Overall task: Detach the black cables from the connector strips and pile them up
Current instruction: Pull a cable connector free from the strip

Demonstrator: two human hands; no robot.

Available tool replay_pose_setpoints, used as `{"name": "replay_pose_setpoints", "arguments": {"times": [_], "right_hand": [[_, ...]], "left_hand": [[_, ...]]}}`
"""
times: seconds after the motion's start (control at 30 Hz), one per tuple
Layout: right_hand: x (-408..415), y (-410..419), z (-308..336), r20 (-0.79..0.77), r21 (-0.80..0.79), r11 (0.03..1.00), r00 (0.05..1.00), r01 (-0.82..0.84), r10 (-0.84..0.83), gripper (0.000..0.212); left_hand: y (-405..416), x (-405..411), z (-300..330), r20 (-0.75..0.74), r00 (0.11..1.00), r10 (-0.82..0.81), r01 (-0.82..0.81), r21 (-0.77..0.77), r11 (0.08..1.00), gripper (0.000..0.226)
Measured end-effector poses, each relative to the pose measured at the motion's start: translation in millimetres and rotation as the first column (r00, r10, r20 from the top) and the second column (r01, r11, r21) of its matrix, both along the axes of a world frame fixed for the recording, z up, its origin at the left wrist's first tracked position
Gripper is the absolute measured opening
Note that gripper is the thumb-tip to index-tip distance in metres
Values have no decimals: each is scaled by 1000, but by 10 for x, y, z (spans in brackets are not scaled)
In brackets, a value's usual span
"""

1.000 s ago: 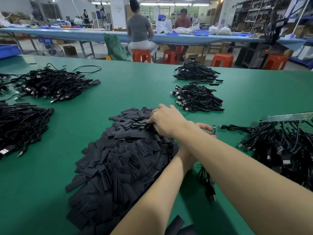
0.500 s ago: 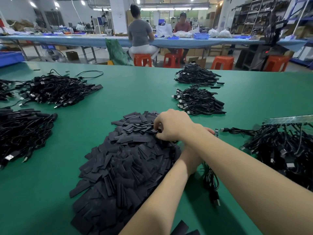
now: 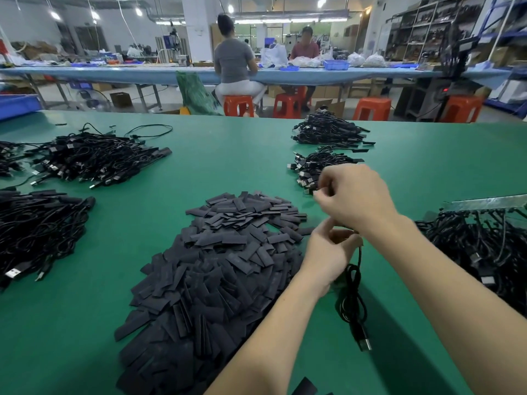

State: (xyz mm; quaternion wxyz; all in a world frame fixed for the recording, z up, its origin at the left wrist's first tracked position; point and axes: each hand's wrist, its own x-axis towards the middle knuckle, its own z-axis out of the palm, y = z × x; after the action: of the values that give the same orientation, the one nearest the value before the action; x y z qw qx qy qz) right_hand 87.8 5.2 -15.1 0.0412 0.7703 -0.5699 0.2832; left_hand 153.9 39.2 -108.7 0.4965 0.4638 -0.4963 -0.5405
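Green matting covers the table (image 3: 228, 166), and both hands work just above it, right of a broad heap of flat black strips (image 3: 216, 269). The left hand (image 3: 328, 258) has its fingers curled round a black cable (image 3: 352, 292), whose coiled length hangs down from the grip to a USB plug lying near the mat. The right hand (image 3: 356, 195) is just above the left, almost touching it, fingers bent and pinched together at their tips on something small (too blurred to name, so I cannot tell what it grips).

Finished cables lie in piles: one pile (image 3: 316, 166) just beyond the right hand, another (image 3: 330, 132) behind that, and two larger heaps (image 3: 91, 158) at the left side. At the right edge a metal bar (image 3: 484, 202) rests over a tangle of cables (image 3: 484, 246). Beyond the table, two people sit at a long blue bench (image 3: 142, 74) on orange stools (image 3: 238, 105).
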Motion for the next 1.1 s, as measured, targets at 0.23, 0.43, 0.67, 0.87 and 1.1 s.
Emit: {"name": "replay_pose_setpoints", "arguments": {"times": [0.23,0.43,0.67,0.87,1.1], "right_hand": [[-695,261,-266,259,161,979,951,128,-167,10],[-668,409,-601,854,404,860,466,-313,-231,4],[-746,423,-682,954,296,799,123,-523,-273,42],[-811,452,-630,961,175,837,-97,-518,-260,33],[-766,495,-601,968,90,851,-153,-518,-196,29]], "left_hand": [[-46,-12,-23,-162,985,59,-52,49,997,17],[-25,28,17,-226,974,31,-13,80,997,16],[-11,45,175,-273,961,33,-5,101,995,16],[-5,149,412,-166,986,0,18,108,994,11],[29,220,549,-89,993,-81,93,144,985,8]]}}
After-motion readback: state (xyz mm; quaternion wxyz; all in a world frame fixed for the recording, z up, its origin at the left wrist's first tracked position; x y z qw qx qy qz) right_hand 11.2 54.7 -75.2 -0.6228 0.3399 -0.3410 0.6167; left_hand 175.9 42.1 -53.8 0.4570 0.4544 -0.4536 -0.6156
